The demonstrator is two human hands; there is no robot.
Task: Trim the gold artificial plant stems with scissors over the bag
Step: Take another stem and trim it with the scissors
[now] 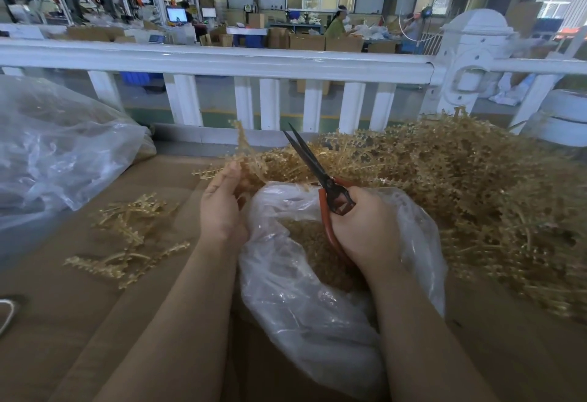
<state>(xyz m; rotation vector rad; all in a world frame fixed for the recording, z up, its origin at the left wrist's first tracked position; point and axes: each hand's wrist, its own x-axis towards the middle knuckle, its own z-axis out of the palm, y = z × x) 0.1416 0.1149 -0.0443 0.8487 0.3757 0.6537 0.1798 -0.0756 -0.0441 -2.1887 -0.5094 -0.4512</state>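
Observation:
My left hand (220,203) holds a gold plant stem (241,144) that sticks up above the fingers, just left of the clear plastic bag (305,306). My right hand (362,227) grips red-handled scissors (313,165) over the bag's mouth, the dark blades slightly apart and pointing up and away. Gold trimmings lie inside the bag (314,242). A large heap of gold stems (460,179) is piled to the right and behind the bag.
Several trimmed gold stems (130,236) lie on the brown cardboard surface (63,322) at the left. A big clear plastic bag (57,147) sits at far left. A white railing (222,61) runs across behind the work surface.

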